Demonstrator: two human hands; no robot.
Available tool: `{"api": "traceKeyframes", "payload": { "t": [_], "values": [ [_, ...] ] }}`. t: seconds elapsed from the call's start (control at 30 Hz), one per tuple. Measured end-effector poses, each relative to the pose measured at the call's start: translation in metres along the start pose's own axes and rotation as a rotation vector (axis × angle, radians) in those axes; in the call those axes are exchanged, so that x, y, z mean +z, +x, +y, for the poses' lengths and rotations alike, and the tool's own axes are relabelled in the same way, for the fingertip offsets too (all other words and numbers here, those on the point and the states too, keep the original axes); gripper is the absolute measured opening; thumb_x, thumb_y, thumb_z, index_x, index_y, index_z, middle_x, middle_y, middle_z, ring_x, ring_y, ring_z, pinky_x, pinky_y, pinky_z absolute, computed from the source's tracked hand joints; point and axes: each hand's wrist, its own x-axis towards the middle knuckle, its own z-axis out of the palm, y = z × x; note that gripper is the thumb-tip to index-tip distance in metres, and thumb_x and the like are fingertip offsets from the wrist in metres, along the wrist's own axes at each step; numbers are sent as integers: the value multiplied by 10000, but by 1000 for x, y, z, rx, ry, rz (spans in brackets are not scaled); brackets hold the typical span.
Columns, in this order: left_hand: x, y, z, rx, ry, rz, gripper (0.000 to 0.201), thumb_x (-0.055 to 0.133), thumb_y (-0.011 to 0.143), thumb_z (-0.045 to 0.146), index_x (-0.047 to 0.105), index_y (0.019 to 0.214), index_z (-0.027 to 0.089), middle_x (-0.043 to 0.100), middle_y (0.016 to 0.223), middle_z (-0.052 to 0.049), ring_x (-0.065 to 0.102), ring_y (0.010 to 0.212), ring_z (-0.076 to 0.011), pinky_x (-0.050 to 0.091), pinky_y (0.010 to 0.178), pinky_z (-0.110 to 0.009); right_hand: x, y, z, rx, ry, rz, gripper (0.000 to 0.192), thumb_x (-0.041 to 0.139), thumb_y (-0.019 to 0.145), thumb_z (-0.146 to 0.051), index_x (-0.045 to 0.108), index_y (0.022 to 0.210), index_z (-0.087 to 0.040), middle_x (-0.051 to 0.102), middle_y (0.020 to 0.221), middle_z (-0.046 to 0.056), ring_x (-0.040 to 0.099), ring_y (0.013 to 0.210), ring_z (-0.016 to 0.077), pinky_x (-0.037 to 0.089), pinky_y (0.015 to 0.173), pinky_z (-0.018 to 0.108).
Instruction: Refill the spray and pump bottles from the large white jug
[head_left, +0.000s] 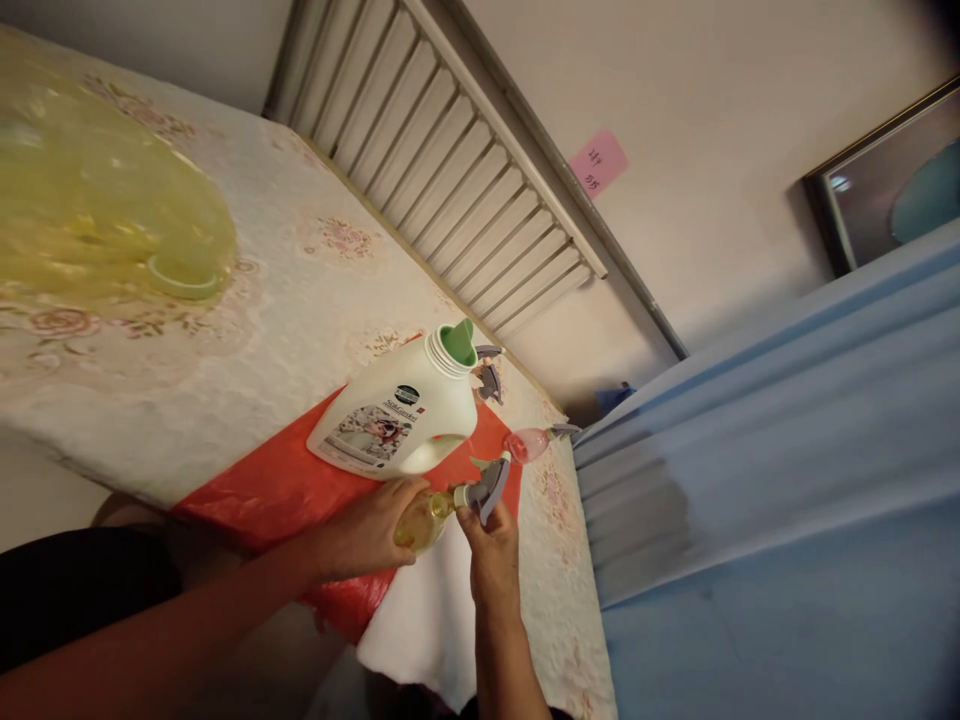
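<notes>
the left hand [371,530] wraps its fingers around a small bottle [422,520] of yellowish liquid, holding it just over the near edge of the table [300,290]. the right hand [491,550] comes up from below and its fingers pinch the grey sprayer [486,488] that sits at the bottle's neck; whether the sprayer is screwed tight cannot be told. both hands are closed in a grasp, close together, the bottle tilted with its neck toward the right. under them lie a white cloth [427,620] hanging off the table and a red bag [277,485] spread flat. on the red bag, just behind the hands, a white jug [397,415] with a printed label lies tilted, its green spout [459,343] pointing up and away. just right of it a pink bottle [529,443] with its own grey sprayer lies on the patterned tablecloth, and another grey sprayer head [489,375] lies near the spout. farther left a blurred yellow jug [97,210] fills the corner. beyond the table stand a slatted radiator [450,170], a wall with a pink note [598,162], and blue fabric [787,450] on the right.
</notes>
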Motion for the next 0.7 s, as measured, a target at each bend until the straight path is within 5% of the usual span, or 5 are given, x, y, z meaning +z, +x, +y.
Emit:
{"api": "traceKeyframes", "payload": {
  "t": [0.7],
  "values": [
    [5,3,-11,45,-66,-10,779,692,581,162,451,1310,294,583,1274,-38,545,1195,-291,473,969,-387,10,0,-24,-77,-287,-194,89,622,820,-241,664,886,-200,671,862,15,604,798,178,473,757,296]
  ]
}}
